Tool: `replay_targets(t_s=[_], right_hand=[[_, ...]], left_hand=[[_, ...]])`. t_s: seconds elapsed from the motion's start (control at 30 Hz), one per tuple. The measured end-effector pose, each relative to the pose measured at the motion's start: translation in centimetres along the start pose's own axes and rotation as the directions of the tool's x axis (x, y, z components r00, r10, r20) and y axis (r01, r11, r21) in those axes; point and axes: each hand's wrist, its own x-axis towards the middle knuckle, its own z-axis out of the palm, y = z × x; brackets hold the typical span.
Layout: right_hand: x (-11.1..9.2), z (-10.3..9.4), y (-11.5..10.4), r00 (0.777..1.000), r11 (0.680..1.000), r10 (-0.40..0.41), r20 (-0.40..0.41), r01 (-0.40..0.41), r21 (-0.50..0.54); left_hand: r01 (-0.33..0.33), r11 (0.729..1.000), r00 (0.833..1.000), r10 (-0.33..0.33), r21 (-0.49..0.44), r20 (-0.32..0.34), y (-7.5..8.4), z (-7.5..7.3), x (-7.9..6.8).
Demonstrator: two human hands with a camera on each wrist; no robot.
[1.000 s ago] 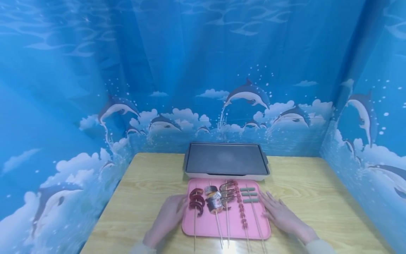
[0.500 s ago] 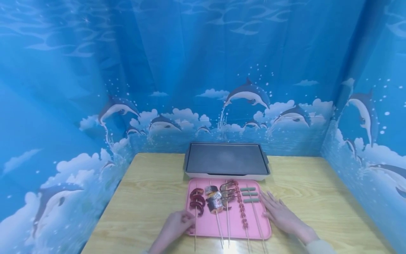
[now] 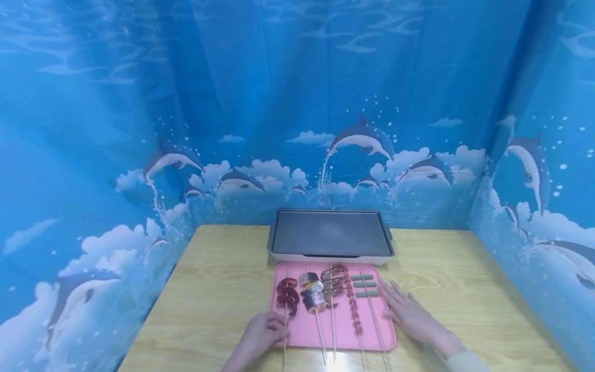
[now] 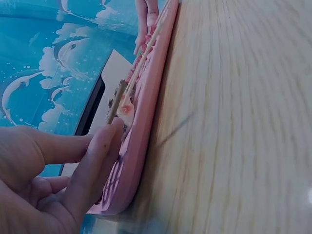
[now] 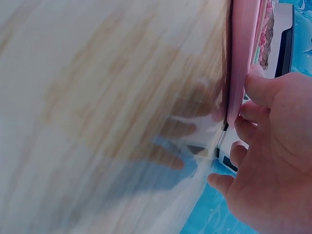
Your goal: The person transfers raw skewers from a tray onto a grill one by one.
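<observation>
My left hand (image 3: 261, 333) pinches the stick of the leftmost skewer (image 3: 287, 295), which carries dark reddish curled pieces like octopus tentacles. In the left wrist view, thumb and fingertips meet on the thin wooden stick (image 4: 115, 106). On the pink tray (image 3: 304, 335) also lie a skewer of thick fish chunks (image 3: 314, 297), one of shrimp (image 3: 332, 284), one of small red pieces (image 3: 353, 307) and one of green pieces (image 3: 365, 285). With fairly straight fingers, my right hand (image 3: 411, 314) rests against the tray's right edge; the right wrist view shows its thumb on the rim (image 5: 239, 68).
A flat dark griddle (image 3: 332, 232) with a light base stands right behind the tray. Several stick ends stick out past the tray's front rim. The wooden table (image 3: 209, 274) is bounded by blue dolphin-print curtains (image 3: 297, 103) at the back and sides.
My left hand has left the tray's left edge, moved toward the front corner, and taken the leftmost skewer's stick between its fingers. The right hand has stayed by the tray.
</observation>
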Motion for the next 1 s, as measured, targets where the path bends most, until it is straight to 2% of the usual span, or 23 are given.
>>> replay_targets(t_s=[0.1,0.27,0.47,0.7,0.87,1.0], right_hand=[[0.0,-0.2,-0.2,0.999,1.000,0.028,0.038,-0.029,0.009],[0.0,-0.3,-0.2,0.998,0.999,0.040,0.046,-0.041,0.009],[0.0,-0.2,-0.2,0.999,0.999,0.043,0.034,-0.043,0.018],[0.0,0.0,-0.2,1.000,1.000,0.018,-0.014,-0.018,0.016],[-0.1,0.5,0.2,0.999,1.000,-0.016,-0.031,0.017,0.025],[-0.1,0.8,0.7,1.000,1.000,-0.007,-0.017,0.007,0.008]], left_hand=[[-0.014,0.999,1.000,0.014,-0.049,0.009,0.1,-0.1,-0.6],[-0.008,0.995,1.000,0.009,-0.099,0.011,0.9,-0.4,-1.3],[-0.038,0.989,0.999,0.035,-0.142,-0.023,3.0,-1.4,-0.8],[-0.092,0.990,0.993,0.083,-0.107,-0.087,4.7,-3.2,2.2],[-0.067,0.992,0.992,0.054,-0.107,-0.113,5.0,-4.3,4.8],[-0.044,0.994,0.990,0.030,-0.101,-0.135,5.2,-4.8,7.1]])
